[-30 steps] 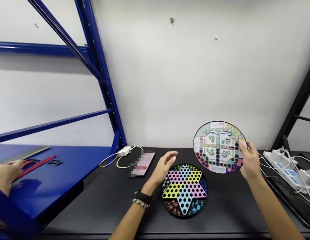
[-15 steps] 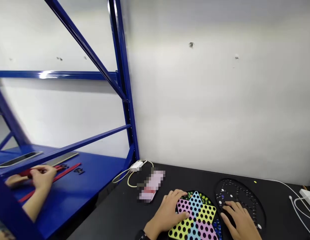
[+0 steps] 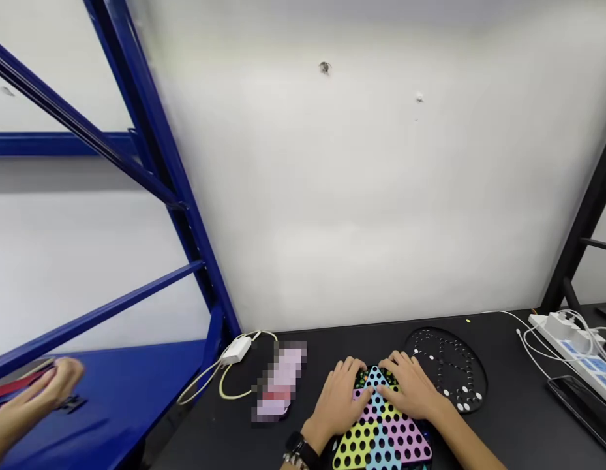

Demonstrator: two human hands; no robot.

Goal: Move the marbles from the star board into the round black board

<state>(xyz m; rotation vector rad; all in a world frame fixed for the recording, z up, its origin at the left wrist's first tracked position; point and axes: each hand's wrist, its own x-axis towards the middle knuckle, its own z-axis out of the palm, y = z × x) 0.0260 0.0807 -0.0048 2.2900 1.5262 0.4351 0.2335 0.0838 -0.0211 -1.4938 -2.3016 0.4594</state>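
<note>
A round black tray with a pastel star-shaped peg board (image 3: 381,440) lies at the bottom middle of the black table (image 3: 503,418). My left hand (image 3: 339,401) rests on its upper left part, fingers curved over the edge. My right hand (image 3: 413,391) lies on its upper right part, fingers spread flat toward the star's top point. Both hands touch the board and neither lifts it. A round black disc with small holes (image 3: 452,362) lies flat on the table just right of my right hand.
A blurred pink phone (image 3: 280,382) and a white charger with cable (image 3: 234,352) lie left of the board. A white power strip (image 3: 571,346) and a dark tablet (image 3: 584,408) sit at the right. Another person's hand (image 3: 53,385) is over the blue shelf (image 3: 111,405).
My right hand put the round disc face down on the table, then moved left onto the star board. My left hand stayed on the board. The view swung about.
</note>
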